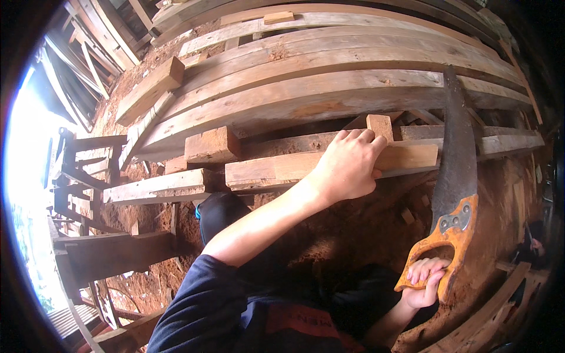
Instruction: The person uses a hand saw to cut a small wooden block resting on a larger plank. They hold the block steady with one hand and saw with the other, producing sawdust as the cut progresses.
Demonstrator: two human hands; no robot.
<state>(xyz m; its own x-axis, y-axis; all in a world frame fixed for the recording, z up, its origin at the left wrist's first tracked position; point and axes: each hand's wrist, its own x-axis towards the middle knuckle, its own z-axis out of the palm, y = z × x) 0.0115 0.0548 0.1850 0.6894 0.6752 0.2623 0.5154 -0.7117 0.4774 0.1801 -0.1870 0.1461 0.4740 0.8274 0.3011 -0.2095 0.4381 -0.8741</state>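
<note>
My right hand (pixel 426 279) is wrapped through the orange wooden handle of a handsaw (pixel 456 147). The dark blade points away from me, and its far end overlaps the long beams. Close to the saw's left side is the end of a pale wooden board (pixel 276 169), lying crosswise in front of me. My left hand (pixel 350 165) is closed over this board, knuckles up, a short way left of the blade. A small wood block (pixel 379 126) stands just beyond my left fingers. Whether the teeth touch the board cannot be made out.
Several long thick beams (pixel 329 88) lie side by side beyond the board. Wood blocks (pixel 212 144) and a weathered plank end (pixel 159 185) sit to the left. A dark wooden frame (pixel 88 170) stands farther left. Reddish earth (pixel 329 241) with wood scraps covers the ground.
</note>
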